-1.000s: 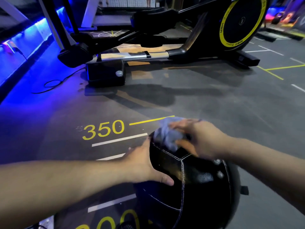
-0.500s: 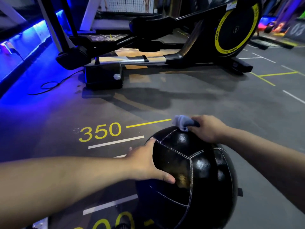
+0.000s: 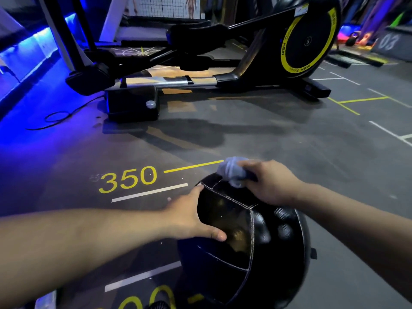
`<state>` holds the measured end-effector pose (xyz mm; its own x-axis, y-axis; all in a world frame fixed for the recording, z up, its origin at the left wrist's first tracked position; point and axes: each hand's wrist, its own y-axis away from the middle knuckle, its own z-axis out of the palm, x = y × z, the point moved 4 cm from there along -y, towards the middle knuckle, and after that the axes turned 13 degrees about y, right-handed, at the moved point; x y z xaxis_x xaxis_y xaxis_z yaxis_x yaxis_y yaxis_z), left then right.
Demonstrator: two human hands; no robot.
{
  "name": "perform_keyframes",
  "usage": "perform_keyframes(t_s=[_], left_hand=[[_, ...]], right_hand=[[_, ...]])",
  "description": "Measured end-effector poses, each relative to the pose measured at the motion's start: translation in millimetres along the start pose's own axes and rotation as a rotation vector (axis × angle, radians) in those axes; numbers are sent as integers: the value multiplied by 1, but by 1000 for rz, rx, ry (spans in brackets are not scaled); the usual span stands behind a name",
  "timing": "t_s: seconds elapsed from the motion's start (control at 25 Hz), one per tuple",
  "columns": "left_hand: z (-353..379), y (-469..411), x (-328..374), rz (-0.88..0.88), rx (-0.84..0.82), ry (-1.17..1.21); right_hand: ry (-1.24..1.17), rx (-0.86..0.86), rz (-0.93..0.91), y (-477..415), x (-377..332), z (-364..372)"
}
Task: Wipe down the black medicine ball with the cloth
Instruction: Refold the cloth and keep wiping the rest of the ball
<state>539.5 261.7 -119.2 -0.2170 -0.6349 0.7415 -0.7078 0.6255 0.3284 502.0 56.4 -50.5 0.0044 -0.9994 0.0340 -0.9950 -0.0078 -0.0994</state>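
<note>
Yellow "350" (image 3: 128, 179) painted on grey floor (image 3: 301, 148), w/ a yellow line to its right and white line under; part of another yellow number at bottom edge, unreadable. "MBH" in black on yellow ring of elliptical's flywheel (image 3: 308, 37); smaller script beside it too blurred to read. "03" on a grey block (image 3: 389, 42) far right. Elliptical trainer (image 3: 178, 81) across the back, well apart from ball; wide bare floor between and to the right, crossed by yellow and white lines. Black cable (image 3: 58, 117) looped on floor at left, near blue-lit wall edge. Black medicine ball (image 3: 267, 253) low centre-right, on or near the floor, contact point hidden; glossy textured panels, pale stitched seams, small black tab on right side. Left hand (image 3: 189, 217) spread flat against ball's left side, thumb across near face, gripping nothing else. Right hand (image 3: 272, 181) closed round bunched grey-blue cloth (image 3: 231, 171), pressed on ball's top far edge; cloth slightly blurred.
</note>
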Motion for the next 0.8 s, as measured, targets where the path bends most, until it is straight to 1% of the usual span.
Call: perform_keyframes(t_s=[0.08,0.12,0.2,0.24,0.28,0.32,0.36,0.4,0.44,0.48,0.52,0.56,0.6,0.64,0.68,0.72,0.8], left_hand=[[-4,-1,-4,10,-12,4],[-6,-1,-6,30,-25,11],[-8,2,-9,66,-49,-12],[-8,3,-11,54,-51,-32],[-8,5,-13,30,-47,-60],[-8,5,-15,4,-46,-89],[-7,6,-16,-16,-53,-111],[-6,7,-15,-16,-62,-119],[-6,7,-15,-17,-68,-118],[-7,7,-14,-16,-73,-110],[-8,7,-14,-18,-77,-98],[-9,5,-15,-11,-79,-84],[-12,4,-17,-6,-83,-70],[-15,3,-20,-5,-93,-58],[-20,2,-23,-9,-108,-52],[-26,2,-28,-19,-125,-57],[-41,5,-32,-37,-145,-133]], right_hand=[[116,43,-276,24,-44,-1],[170,60,-375,37,-62,0],[229,34,-449,53,-76,3],[198,41,-457,55,-72,1],[124,65,-426,56,-61,-1],[23,77,-340,54,-45,-1],[-72,94,-202,52,-23,1],[-154,97,-19,50,3,2],[-247,61,203,50,32,6],[-364,-23,402,53,54,13],[-473,-99,534,59,65,18],[-517,-123,586,65,66,20],[-483,-103,570,68,61,19],[-402,-47,509,70,50,16],[-304,37,404,71,33,11],[-227,107,246,72,11,3],[-61,138,-92,74,-36,-5]])
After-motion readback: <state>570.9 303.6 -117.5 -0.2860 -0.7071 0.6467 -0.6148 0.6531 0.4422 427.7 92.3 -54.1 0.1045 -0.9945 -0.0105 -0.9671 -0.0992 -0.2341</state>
